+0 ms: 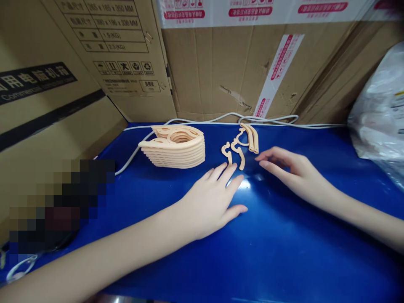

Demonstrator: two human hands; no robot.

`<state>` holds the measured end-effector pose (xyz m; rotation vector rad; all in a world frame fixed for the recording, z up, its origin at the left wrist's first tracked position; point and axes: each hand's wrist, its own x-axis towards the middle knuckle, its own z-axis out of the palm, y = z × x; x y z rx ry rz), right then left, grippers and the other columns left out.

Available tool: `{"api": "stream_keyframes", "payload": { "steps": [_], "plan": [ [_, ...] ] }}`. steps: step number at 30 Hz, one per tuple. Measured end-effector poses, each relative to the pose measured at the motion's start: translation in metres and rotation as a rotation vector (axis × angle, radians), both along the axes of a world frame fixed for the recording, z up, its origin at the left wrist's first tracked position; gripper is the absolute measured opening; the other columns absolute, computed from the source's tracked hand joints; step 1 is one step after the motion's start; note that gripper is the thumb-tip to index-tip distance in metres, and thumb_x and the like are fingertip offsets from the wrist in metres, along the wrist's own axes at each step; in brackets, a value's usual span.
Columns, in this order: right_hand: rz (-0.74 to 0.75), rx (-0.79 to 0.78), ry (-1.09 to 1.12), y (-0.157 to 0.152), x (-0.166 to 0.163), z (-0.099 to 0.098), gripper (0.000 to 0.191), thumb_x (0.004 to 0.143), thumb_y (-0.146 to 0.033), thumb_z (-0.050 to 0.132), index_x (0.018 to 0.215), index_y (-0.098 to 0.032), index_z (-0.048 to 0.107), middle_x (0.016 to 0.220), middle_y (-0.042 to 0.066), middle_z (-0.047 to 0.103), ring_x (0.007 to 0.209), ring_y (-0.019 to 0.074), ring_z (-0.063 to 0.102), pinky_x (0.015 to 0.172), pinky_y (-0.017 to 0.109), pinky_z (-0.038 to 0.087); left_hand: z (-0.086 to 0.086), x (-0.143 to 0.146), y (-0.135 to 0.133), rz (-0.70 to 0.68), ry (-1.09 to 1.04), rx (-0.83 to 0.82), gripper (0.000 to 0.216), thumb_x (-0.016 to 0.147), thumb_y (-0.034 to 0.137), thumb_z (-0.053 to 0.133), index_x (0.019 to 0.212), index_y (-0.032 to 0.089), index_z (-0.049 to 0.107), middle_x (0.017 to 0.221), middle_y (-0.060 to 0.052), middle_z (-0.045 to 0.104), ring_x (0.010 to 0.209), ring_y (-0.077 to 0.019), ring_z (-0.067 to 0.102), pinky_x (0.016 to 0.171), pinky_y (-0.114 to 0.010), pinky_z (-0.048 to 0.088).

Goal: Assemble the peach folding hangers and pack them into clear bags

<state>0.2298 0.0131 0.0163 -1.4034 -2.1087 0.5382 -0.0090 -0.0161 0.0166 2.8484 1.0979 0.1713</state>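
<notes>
From my station, I read the left hand [206, 202] as spread, palm down, fingertips at the near ends of two beige hooks [242, 161] on the blue tabletop [284, 256]; I cannot confirm contact. The right hand [292, 170] is half curled and empty, near the folded beige piece [254, 139]. I judge the hooks light, stiff and smooth, prone to sliding, weakest at the bend. Pinch each shank by its side edges
</notes>
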Motion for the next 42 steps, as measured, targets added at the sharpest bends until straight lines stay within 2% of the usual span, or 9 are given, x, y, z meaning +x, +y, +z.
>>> {"api": "stream_keyframes", "payload": {
  "steps": [2,4,8,11,18,24,29,36,42],
  "plan": [
    [-0.022,0.179,-0.231,0.012,0.003,0.003,0.032,0.095,-0.045,0.048,0.110,-0.022,0.063,0.104,0.009,0.065,0.078,0.0209,0.062,0.066,0.034,0.048,-0.006,0.007,0.004,0.025,-0.023,-0.008,0.061,0.099,0.052,0.043,0.144,0.012,0.044,0.154,-0.018,0.038,0.144,-0.0335,0.033,0.115,-0.049,0.035],
    [-0.068,0.278,-0.412,0.025,0.005,0.005,0.038,0.096,-0.045,0.044,0.118,-0.020,0.061,0.113,0.013,0.062,0.086,0.0256,0.064,0.070,0.038,0.050,-0.010,0.014,0.009,0.046,-0.053,0.019,0.061,0.099,0.052,0.043,0.145,0.011,0.043,0.154,-0.018,0.038,0.143,-0.0337,0.034,0.114,-0.050,0.035],
    [-0.108,0.273,-0.574,0.045,0.006,0.002,0.049,0.097,-0.051,0.038,0.130,-0.019,0.057,0.114,0.016,0.061,0.102,0.0334,0.062,0.072,0.041,0.051,-0.015,0.027,0.016,0.066,-0.099,0.090,0.059,0.099,0.051,0.044,0.143,0.012,0.045,0.151,-0.017,0.042,0.137,-0.0330,0.042,0.110,-0.047,0.040],
    [-0.079,0.235,-0.623,0.053,0.004,-0.004,0.054,0.098,-0.054,0.033,0.136,-0.022,0.055,0.111,0.015,0.060,0.103,0.0338,0.062,0.074,0.043,0.051,-0.017,0.033,0.020,0.059,-0.087,0.120,0.053,0.100,0.047,0.043,0.139,0.012,0.050,0.145,-0.015,0.050,0.132,-0.0305,0.047,0.106,-0.044,0.043],
    [0.086,0.329,-0.610,0.045,0.010,-0.012,0.045,0.100,-0.045,0.037,0.127,-0.020,0.063,0.107,0.014,0.060,0.100,0.0280,0.059,0.084,0.043,0.051,-0.013,0.023,0.016,0.063,-0.083,0.158,0.044,0.100,0.040,0.046,0.121,0.004,0.061,0.130,-0.018,0.060,0.121,-0.0289,0.057,0.097,-0.039,0.051],
    [0.266,0.299,-0.581,-0.015,0.009,-0.002,0.037,0.100,-0.040,0.040,0.117,-0.019,0.066,0.100,0.013,0.061,0.089,0.0244,0.059,0.079,0.039,0.050,-0.001,0.006,0.005,0.177,-0.102,0.099,0.026,0.098,0.028,0.049,0.105,0.010,0.066,0.106,-0.011,0.067,0.096,-0.0248,0.066,0.080,-0.036,0.056],
    [0.460,0.264,-0.460,-0.051,0.003,0.002,0.036,0.099,-0.042,0.045,0.120,-0.019,0.061,0.096,0.009,0.065,0.082,0.0212,0.061,0.072,0.036,0.046,-0.003,0.002,0.005,0.124,-0.170,0.079,0.015,0.095,0.018,0.053,0.105,0.013,0.064,0.107,-0.008,0.065,0.100,-0.0241,0.064,0.082,-0.036,0.055],
    [0.441,0.182,-0.391,-0.047,0.009,-0.003,0.034,0.101,-0.038,0.043,0.126,-0.021,0.059,0.088,0.005,0.066,0.076,0.0182,0.063,0.071,0.033,0.046,-0.014,-0.006,0.010,0.049,-0.249,0.059,0.023,0.098,0.012,0.046,0.112,0.012,0.064,0.115,-0.008,0.064,0.107,-0.0225,0.062,0.092,-0.038,0.053],
    [0.334,0.224,-0.289,-0.047,0.009,-0.009,0.021,0.098,-0.034,0.048,0.104,-0.022,0.064,0.108,0.009,0.060,0.091,0.0190,0.062,0.075,0.032,0.052,-0.014,-0.009,0.012,0.013,-0.250,0.059,0.024,0.097,0.008,0.046,0.112,0.013,0.064,0.112,-0.007,0.065,0.103,-0.0220,0.063,0.090,-0.037,0.053]
  ]
}}
